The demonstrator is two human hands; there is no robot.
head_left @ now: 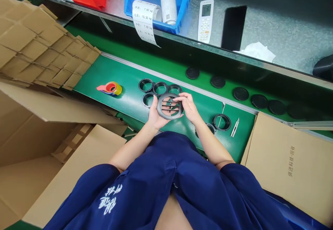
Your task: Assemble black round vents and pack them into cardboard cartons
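Observation:
A round dark-grey air vent (170,117) with several thin slats is held up in front of my body, over the near edge of the green bench. My left hand (155,115) grips its left side, the fingers passing behind it and showing between the slats. From the right, my right hand (190,108) holds the rim, its fingertips resting at the upper right of the slats. Just behind the vent stand several black rings (160,88). Near my right forearm are another black ring (222,122) and one partly hidden by the arm.
Tape rolls (111,88) lie on the green bench (130,100); a utility knife (235,127) lies right. Black discs (240,93) line the back. Cardboard boxes (78,174) flank me. The shelf above holds a blue bin (182,15) with label rolls, a remote (205,21) and a phone (234,27).

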